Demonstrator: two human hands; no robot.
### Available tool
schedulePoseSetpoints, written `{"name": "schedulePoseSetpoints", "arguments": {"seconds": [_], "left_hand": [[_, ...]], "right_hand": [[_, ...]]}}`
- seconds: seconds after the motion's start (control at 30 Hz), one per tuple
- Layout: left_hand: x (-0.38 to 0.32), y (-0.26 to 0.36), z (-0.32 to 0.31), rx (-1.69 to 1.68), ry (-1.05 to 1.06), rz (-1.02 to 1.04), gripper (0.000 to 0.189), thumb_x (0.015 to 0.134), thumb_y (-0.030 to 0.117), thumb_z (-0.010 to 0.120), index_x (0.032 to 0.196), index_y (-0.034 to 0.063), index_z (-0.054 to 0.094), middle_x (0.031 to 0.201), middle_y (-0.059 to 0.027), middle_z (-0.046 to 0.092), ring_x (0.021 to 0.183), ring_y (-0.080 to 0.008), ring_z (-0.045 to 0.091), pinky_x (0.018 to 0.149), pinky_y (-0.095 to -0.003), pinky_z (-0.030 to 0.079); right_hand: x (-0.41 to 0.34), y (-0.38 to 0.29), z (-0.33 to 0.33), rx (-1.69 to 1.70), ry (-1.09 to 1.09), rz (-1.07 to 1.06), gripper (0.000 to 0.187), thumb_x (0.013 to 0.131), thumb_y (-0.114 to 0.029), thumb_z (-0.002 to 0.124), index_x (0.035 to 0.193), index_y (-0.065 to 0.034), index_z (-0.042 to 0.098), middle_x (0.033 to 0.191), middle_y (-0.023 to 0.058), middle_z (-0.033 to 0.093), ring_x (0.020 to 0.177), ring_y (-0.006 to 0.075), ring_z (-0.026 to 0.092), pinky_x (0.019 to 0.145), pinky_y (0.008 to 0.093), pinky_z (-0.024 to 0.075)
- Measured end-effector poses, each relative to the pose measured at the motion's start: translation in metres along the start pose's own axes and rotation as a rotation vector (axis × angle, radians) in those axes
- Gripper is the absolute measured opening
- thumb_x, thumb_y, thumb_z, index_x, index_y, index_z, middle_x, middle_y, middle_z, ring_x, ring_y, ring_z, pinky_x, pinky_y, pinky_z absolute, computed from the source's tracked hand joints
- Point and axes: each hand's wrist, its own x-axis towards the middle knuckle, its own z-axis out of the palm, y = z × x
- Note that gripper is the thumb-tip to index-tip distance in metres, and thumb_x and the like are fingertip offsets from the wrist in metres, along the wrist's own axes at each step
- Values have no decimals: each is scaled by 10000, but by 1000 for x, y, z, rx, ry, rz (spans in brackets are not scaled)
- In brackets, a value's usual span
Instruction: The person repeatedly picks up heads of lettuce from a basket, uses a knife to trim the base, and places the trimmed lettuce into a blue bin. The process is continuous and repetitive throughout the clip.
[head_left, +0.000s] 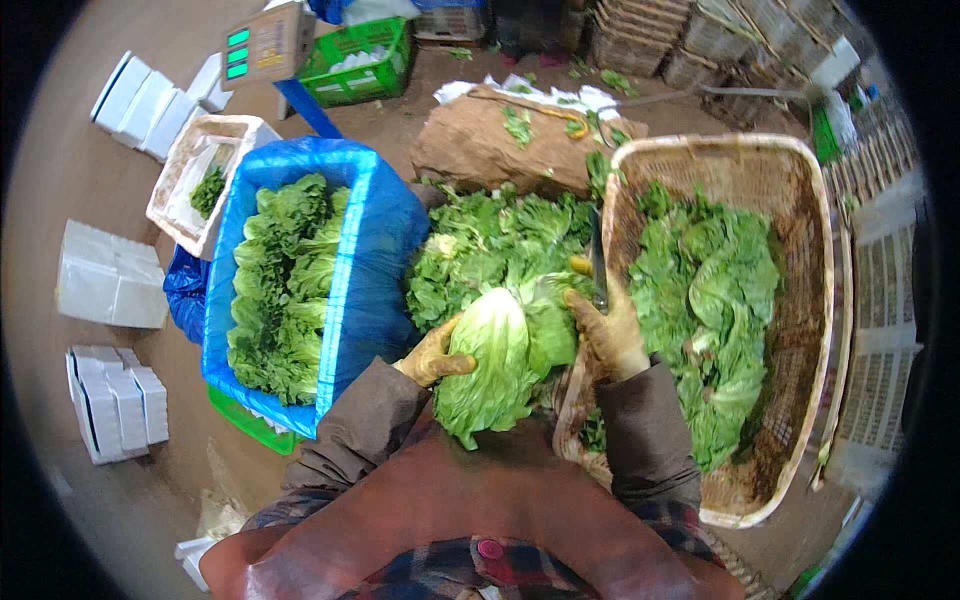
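Note:
A head of leafy lettuce (487, 352) is held upright over my apron, its pale ribs facing up. My left hand (435, 356), in a yellowed work glove, grips its left side. My right hand (611, 322), gloved alike, holds a knife (598, 259) with the blade pointing away from me. The thumb and fingers of that hand are at the outer leaves on the right side of the head, which look blurred. Beyond both hands lies a heap of loose lettuce leaves (510, 232).
A blue-lined crate (382, 232) at left holds rows of lettuce heads (285, 292). On the right, a dirty plastic basket (799, 322) contains more lettuce (705, 330). A brown sack (495, 142) lies ahead. A digital scale (262, 45), green crate (360, 64) and white foam boxes (112, 274) stand farther out.

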Motion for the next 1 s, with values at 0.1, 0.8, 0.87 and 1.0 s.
{"name": "schedulePoseSetpoints", "arguments": {"seconds": [0.1, 0.8, 0.87, 1.0], "left_hand": [[-8, 23, -18, -11, -178, -90, 1035, 726, 435, 872, 1534, 56, 348, 1450, -104, 510, 1312, -237, 508, 1106, -415, 394], [-141, 165, -297, -585, 476, 816, 987, 814, 431, 809, 1584, 242, 221, 1523, -161, 407, 1326, -336, 492, 1077, -492, 461], [-106, 206, -332, -83, 1003, 870, 1043, 818, 510, 778, 1601, 245, 141, 1566, -178, 337, 1380, -363, 424, 1112, -500, 411], [9, 142, -442, 738, 1755, 184, 1156, 759, 618, 759, 1614, 264, 68, 1640, -210, 143, 1489, -407, 232, 1172, -486, 315]], "right_hand": [[44, -9, 17, -372, -255, -47, 677, 894, -386, 740, 1407, -18, 497, 1298, 164, 609, 996, 212, 649, 833, 310, 535], [153, 2, 172, -681, -12, -145, 336, 934, -249, 703, 1193, -37, 681, 1149, 132, 707, 1045, 220, 659, 918, 348, 504], [116, 6, 184, -752, -43, -14, 416, 936, -281, 694, 1260, -23, 653, 1167, 153, 701, 1080, 218, 646, 940, 359, 493], [81, 137, 115, -687, -156, 332, 331, 940, -151, 697, 1251, -48, 650, 909, 24, 674, 727, 98, 560, 618, 284, 480]]}}
